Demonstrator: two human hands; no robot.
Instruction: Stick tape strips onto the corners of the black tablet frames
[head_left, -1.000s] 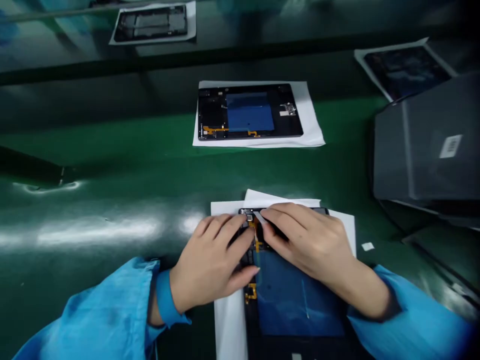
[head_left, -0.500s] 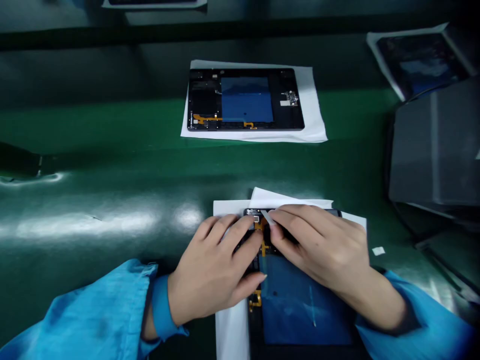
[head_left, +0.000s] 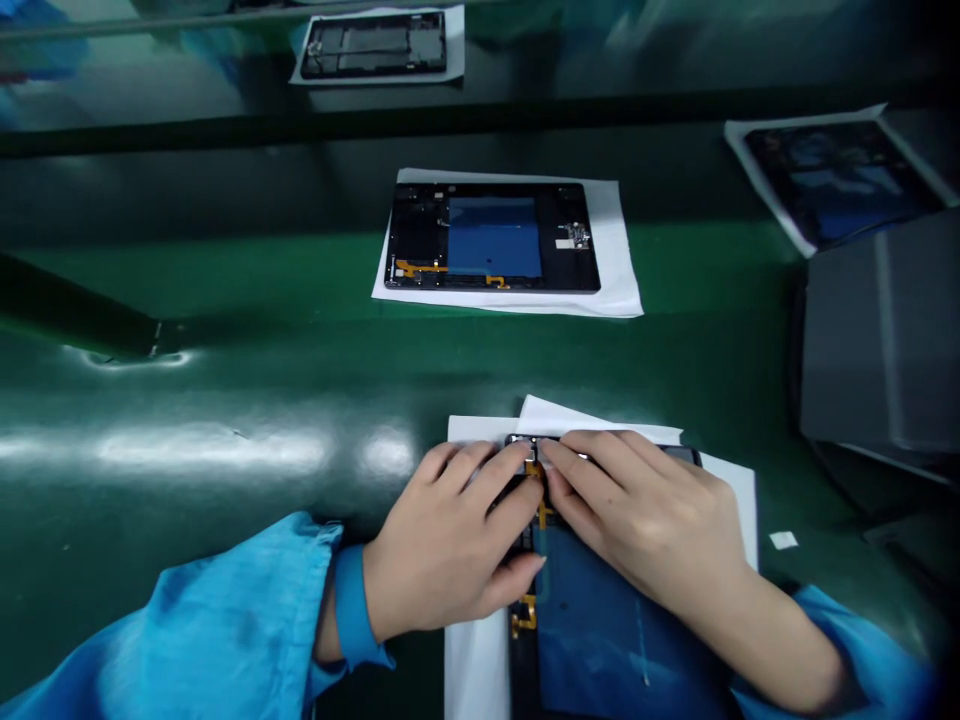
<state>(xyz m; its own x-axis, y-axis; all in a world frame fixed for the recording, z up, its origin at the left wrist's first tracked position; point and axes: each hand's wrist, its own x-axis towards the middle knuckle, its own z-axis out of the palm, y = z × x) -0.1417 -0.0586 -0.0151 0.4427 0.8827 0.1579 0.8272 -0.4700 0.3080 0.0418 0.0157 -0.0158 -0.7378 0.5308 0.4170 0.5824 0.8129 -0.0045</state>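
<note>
Just right of the left hand (head_left: 442, 545), and partly under the right hand (head_left: 660, 525), lies the opened tablet (head_left: 592, 625), blue panel up, on white sheets (head_left: 480, 660). The left hand is loosely spread, fingertips down at the tablet's far left corner and thumb out over its side, probably to steady it. The right hand's thumb and index finger are drawn close together beside those fingertips; whether they pinch anything I cannot tell (the fingers themselves hide the spot). Both wrists come in low from the sides, which seems to let the fingertips meet over the corner. The sheets likely shield the tablet from the green surface (head_left: 300, 385).

An orange flex cable (head_left: 529, 612) runs beneath the left hand's fingers and shows again below its thumb. Beyond both hands a second tablet (head_left: 420, 230) lies on its own sheet, with a third (head_left: 844, 180) farther to the right. A small white scrap (head_left: 784, 540) sits right of the right hand; past it, a dark grey casing (head_left: 877, 340) limits room on that side.
</note>
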